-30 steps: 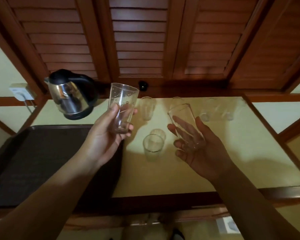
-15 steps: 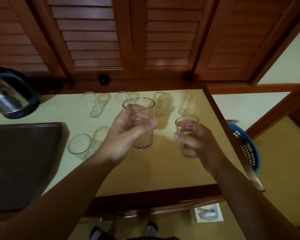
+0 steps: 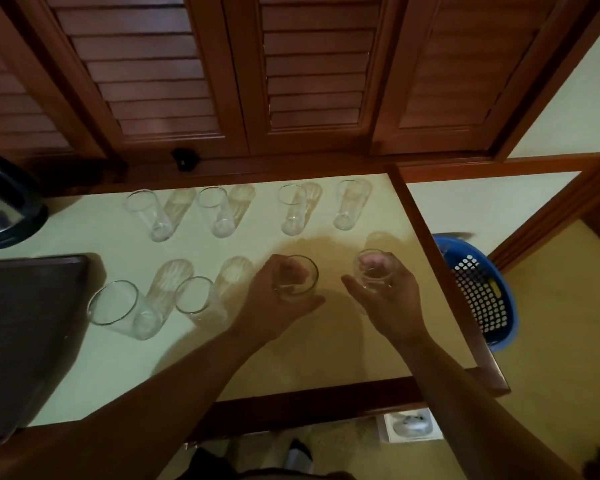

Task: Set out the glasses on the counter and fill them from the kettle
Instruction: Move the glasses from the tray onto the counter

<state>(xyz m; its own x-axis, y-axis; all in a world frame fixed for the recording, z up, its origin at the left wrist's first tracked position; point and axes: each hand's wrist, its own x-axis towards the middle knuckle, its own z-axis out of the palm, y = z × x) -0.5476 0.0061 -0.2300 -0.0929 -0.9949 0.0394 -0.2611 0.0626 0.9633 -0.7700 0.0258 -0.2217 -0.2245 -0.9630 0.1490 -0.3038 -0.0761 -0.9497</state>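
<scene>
Several clear glasses stand upright on the pale counter (image 3: 326, 348) in two rows. My left hand (image 3: 274, 303) grips a glass (image 3: 300, 277) low over the near row. My right hand (image 3: 388, 299) grips another glass (image 3: 374, 270) to the right of it, close to the counter's right edge. Whether either glass touches the counter I cannot tell. Two more near-row glasses stand to the left, one (image 3: 198, 299) beside my left hand and one (image 3: 118, 310) beside the tray. A steel and black kettle (image 3: 4, 202) sits at the far left, partly cut off.
A dark tray (image 3: 25, 334) lies at the left of the counter. Wooden louvred doors (image 3: 222, 71) rise behind it. A small black knob (image 3: 184, 160) sits on the back ledge. A blue perforated basket (image 3: 478, 289) stands on the floor to the right.
Both hands have lowered their glasses toward the counter, into the near row. My view has tilted further down and to the right, so the kettle sits at the left edge.
</scene>
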